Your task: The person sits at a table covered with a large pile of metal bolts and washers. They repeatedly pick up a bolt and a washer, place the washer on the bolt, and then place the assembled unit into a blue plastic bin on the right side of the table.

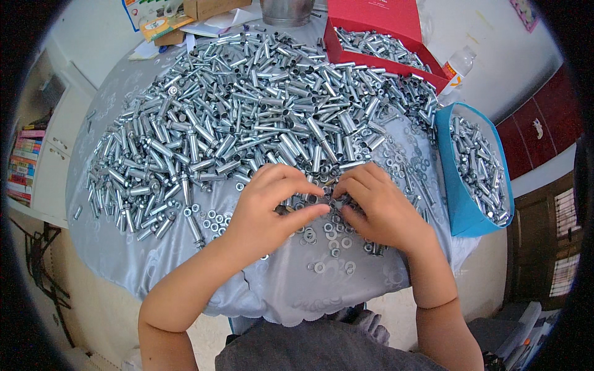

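— Where do we have our hands?
— Low over the near edge of the pile of metal tubes and bolts [260,117]. Our left hand [267,196] and right hand [385,209] nearly meet, fingers bent around some small metal pieces [330,193].
— How firm is our grip?
— We can't tell for either one; the fingertips crowd together and hide whether anything is pinched.
— What lies nearest us?
— Loose washers [319,267] just below our hands on the cloth-covered tabletop [371,283], and nuts [214,216] left of our left wrist.
— And farther off?
— We see a blue bin [463,210] of bolts to our right, and an open red box [380,13] of metal parts beyond the pile.
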Motion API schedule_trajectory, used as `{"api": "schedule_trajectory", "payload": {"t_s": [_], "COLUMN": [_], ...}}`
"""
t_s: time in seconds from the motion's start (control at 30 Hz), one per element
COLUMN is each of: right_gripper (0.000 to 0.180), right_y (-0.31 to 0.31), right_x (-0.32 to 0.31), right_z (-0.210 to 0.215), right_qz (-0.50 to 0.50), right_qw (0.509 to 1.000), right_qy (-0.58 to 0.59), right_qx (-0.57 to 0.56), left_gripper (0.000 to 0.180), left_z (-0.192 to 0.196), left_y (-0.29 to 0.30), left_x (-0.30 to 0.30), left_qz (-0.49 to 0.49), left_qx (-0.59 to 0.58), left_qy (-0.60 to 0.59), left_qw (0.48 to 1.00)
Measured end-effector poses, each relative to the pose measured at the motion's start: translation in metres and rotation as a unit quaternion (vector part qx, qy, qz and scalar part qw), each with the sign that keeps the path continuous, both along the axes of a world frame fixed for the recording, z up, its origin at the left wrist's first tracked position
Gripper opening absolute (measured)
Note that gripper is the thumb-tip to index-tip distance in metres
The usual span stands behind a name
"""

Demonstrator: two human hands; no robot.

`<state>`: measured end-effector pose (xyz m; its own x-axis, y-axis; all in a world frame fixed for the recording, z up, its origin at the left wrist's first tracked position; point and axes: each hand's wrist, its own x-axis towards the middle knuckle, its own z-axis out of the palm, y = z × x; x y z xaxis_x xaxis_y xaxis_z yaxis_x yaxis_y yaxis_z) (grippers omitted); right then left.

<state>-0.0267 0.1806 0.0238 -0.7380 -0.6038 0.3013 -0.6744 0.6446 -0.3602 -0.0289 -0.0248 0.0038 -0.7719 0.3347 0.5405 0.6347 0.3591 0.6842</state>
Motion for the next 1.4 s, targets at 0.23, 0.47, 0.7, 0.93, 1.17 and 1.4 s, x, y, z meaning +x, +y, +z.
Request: {"api": "schedule_trajectory", "payload": {"t_s": [0.23,0.47,0.7,0.93,1.17,1.4], "right_gripper": [0.019,0.02,0.019,0.022,0.033,0.028], "right_y": [0.0,0.003,-0.007,-0.009,-0.011,-0.004], "right_x": [-0.001,0.009,0.017,0.017,0.012,0.008], "right_z": [0.007,0.01,0.006,0.002,0.012,0.014], "right_qz": [-0.019,-0.052,-0.012,-0.007,0.051,0.013], "right_qw": [0.998,0.957,0.885,0.901,0.973,0.977], "right_qy": [0.016,-0.079,-0.206,-0.19,-0.051,-0.032], "right_qx": [-0.055,-0.275,-0.417,-0.391,-0.221,-0.209], "left_gripper": [0.022,0.025,0.036,0.047,0.045,0.042], "left_z": [-0.005,0.0,-0.007,-0.01,-0.004,-0.003], "left_y": [0.006,0.001,0.007,0.006,0.005,0.0], "left_x": [0.007,0.003,0.007,0.01,0.011,0.007], "left_qz": [-0.025,-0.064,-0.05,-0.058,-0.067,-0.059], "left_qx": [0.101,-0.048,0.005,0.02,0.043,0.038], "left_qy": [-0.147,-0.06,-0.097,-0.172,-0.157,-0.131], "left_qw": [0.984,0.995,0.994,0.983,0.984,0.989]}}
